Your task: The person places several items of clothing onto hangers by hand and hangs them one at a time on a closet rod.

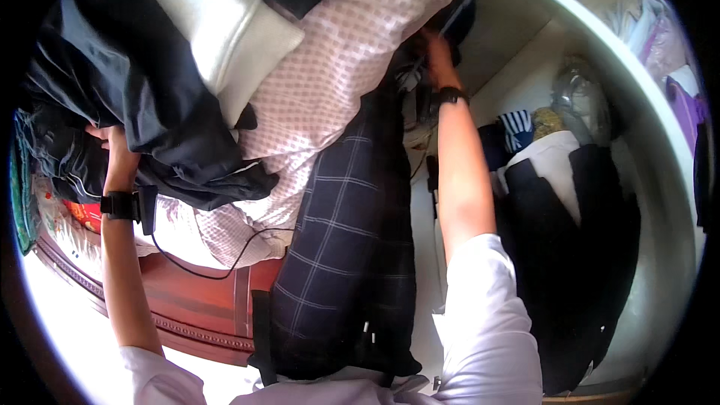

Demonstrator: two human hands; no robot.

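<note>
My left hand is at the left, its fingers curled in among dark cloth and partly hidden. A black garment drapes over that hand and wrist. Farther off, my right hand reaches into a shadowed spot beside the wardrobe, fingers closed around something dark that I cannot make out. A thin pale rod slants up close to it. Between my hands, a cream garment lies with the black one on pink checked bedding.
My dark checked trousers fill the lower middle. On the right is a white wardrobe compartment with black clothes and a striped cloth. A reddish-brown bed side runs at left. A black cable hangs from my left wrist device.
</note>
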